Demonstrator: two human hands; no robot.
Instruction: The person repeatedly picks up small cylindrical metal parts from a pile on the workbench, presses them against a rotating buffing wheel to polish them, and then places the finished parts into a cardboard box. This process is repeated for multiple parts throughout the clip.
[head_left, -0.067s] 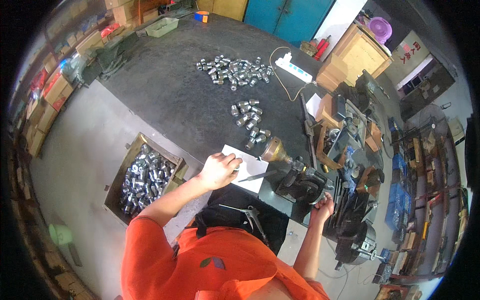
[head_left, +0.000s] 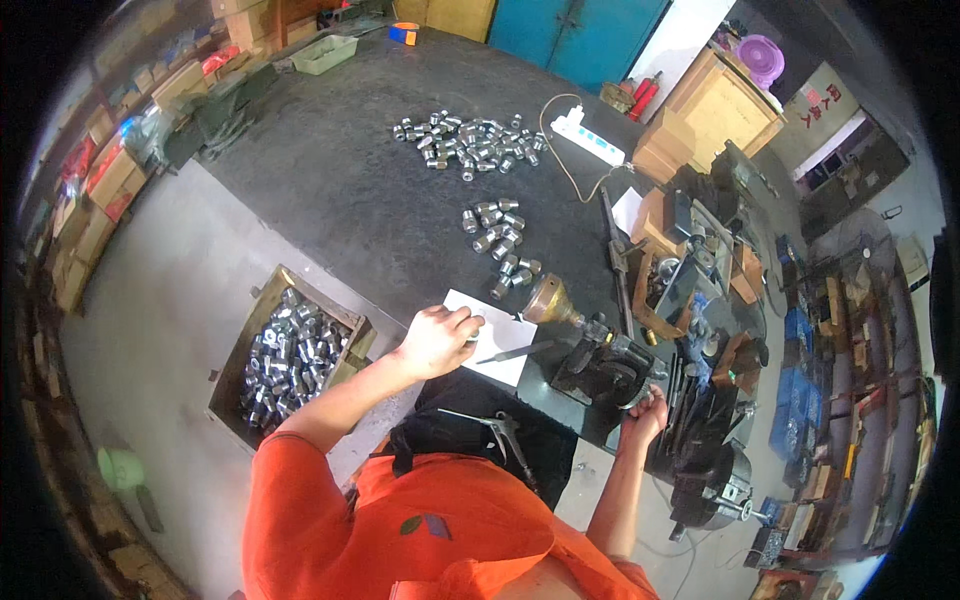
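Left hand (head_left: 437, 340) curled in a closed grip over a small metal fitting (head_left: 472, 335) (mostly hidden) above the white sheet (head_left: 497, 338). Right hand (head_left: 645, 413) clasps the dark machine (head_left: 606, 372)'s edge. Crate (head_left: 288, 352) of fittings sits left.

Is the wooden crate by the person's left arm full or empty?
Nearly full: the wooden crate holds a heap of shiny metal fittings covering its bottom.

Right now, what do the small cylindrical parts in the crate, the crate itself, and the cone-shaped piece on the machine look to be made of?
Small parts: bare metal, probably steel, silvery with bright glints. Crate: looks like rough unpainted wood, tan boards with plain edges. Cone-shaped piece: yellowish metal, perhaps brass or bronze, dull golden sheen; too small to be sure.
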